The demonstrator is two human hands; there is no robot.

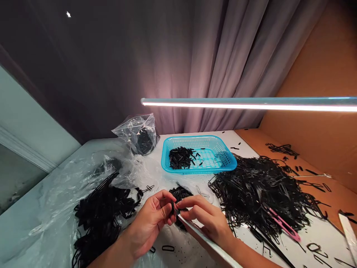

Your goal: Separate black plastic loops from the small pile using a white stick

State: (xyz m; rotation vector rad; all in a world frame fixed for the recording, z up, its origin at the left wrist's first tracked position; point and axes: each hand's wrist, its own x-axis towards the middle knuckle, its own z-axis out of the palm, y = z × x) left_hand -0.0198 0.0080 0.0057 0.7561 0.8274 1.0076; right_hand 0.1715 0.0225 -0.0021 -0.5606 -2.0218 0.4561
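My left hand [150, 223] pinches a small black piece [173, 208] between thumb and fingertips, near the bottom middle. My right hand [209, 219] meets it from the right, its thumb and forefinger closed at the same spot. What the right fingers grip is mostly hidden. A long white strip [208, 243] runs from the fingertips down to the bottom edge, beneath the right hand. Behind the fingertips lies a small heap of black pieces [180, 192]. One black loop [168, 248] rests on the white surface below my hands.
Beyond my hands stands a blue basket [199, 171] with small black pieces. A tangled pile of black loops and strips [259, 190] lies right, with a pink-handled tool [284, 225]. Left are another black heap [103, 204] and clear plastic [60, 208]. A lit tube [245, 104] hangs above.
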